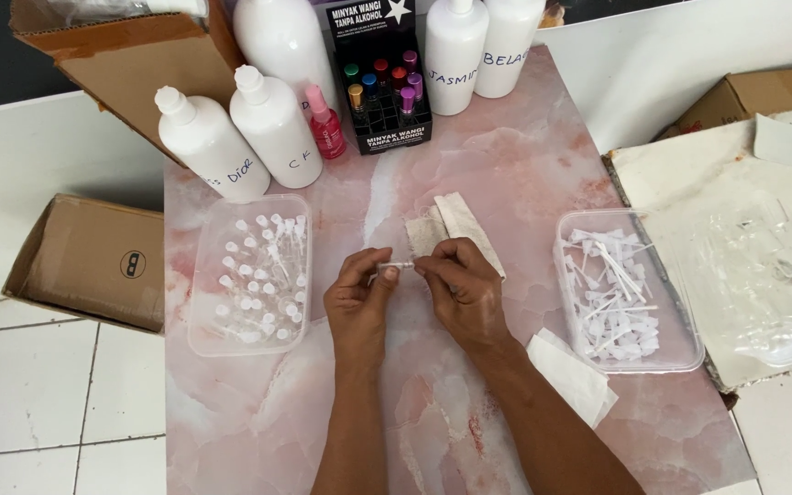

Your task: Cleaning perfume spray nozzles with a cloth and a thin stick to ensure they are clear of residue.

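Observation:
Both of my hands meet over the middle of a pink marble-patterned table (506,165). My left hand (359,298) and my right hand (465,289) pinch the two ends of one small clear vial (397,267) held level between the fingertips. A folded beige cloth (446,229) lies just behind my fingers. To the left, a clear plastic tray (202,312) holds several small clear vials. To the right, another clear tray (566,284) holds several white spray tops with thin tubes.
Several white plastic bottles (272,124) with handwritten labels stand at the back, beside a small pink spray bottle (325,124) and a black display box of coloured roll-on bottles (383,87). Cardboard boxes (93,261) sit left and back. A white tissue (570,376) lies near my right forearm.

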